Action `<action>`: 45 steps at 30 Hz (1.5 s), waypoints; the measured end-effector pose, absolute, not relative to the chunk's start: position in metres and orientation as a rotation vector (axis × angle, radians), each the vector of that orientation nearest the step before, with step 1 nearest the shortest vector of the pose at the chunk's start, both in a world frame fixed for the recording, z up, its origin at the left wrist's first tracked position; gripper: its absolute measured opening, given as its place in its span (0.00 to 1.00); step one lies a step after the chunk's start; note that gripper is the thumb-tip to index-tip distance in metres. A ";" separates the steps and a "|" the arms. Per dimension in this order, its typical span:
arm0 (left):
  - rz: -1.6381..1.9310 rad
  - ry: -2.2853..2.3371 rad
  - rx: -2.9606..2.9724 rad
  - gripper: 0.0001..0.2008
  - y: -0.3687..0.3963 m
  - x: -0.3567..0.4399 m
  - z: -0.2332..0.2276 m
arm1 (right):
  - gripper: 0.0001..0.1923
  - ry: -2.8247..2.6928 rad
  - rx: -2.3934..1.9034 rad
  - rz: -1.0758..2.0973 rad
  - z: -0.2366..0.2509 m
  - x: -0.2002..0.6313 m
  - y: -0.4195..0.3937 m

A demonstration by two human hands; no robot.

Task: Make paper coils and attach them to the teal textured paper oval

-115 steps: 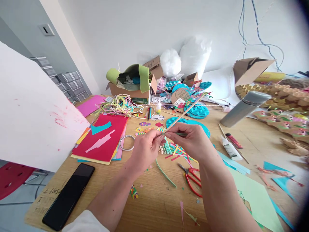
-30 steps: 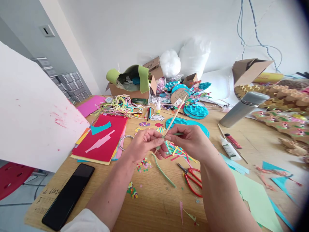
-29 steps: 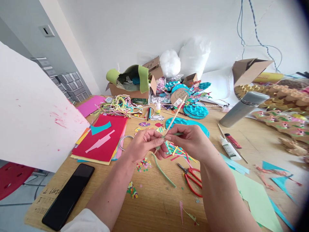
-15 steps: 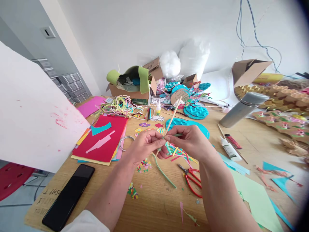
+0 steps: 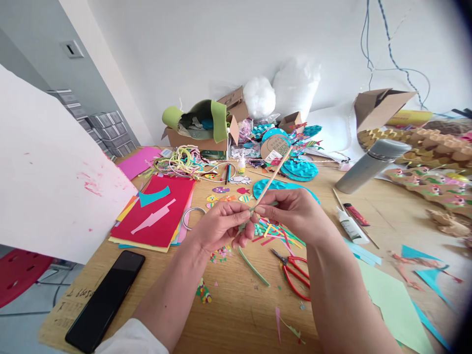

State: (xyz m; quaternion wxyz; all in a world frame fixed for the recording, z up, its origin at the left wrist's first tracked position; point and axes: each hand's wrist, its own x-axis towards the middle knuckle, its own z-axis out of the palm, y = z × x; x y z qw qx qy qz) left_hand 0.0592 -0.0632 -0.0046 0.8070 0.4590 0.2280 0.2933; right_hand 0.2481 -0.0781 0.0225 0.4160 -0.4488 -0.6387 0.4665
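A thin wooden stick (image 5: 275,176) slants up to the right from between my hands. My left hand (image 5: 230,221) is closed around its lower part, where a pale green strip is wrapped on it, mostly hidden by the fingers. With thumb and forefinger, my right hand (image 5: 291,214) pinches the strip against the stick, just beside the left fingertips. Another length of pale green strip (image 5: 254,267) lies on the table below the hands. Green coiled pieces (image 5: 259,229) and coloured paper strips (image 5: 282,233) lie behind them. Red-handled scissors (image 5: 295,273) rest near my right forearm.
A black phone (image 5: 105,300) and a stack of red paper (image 5: 158,216) lie on the left. Fish cutouts (image 5: 221,190) and blue crafted pieces are beyond the hands. On the right are a grey flask (image 5: 370,167), a glue bottle (image 5: 350,226) and egg cartons (image 5: 431,189).
The stick has tipped further to the right. My left fingers have curled more over its wrapped lower end, and the green tail beside my right fingers shows less.
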 end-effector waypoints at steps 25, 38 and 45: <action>1.120 0.981 1.520 0.06 -0.075 0.074 -0.008 | 0.21 -1.626 -1.260 1.001 0.008 0.245 -0.071; 0.802 0.661 1.134 0.13 -0.069 0.063 0.003 | 0.21 -1.627 -1.188 1.104 0.016 0.251 -0.076; 0.647 0.526 0.974 0.13 -0.065 0.057 0.001 | 0.21 -1.555 -1.079 1.297 0.021 0.250 -0.079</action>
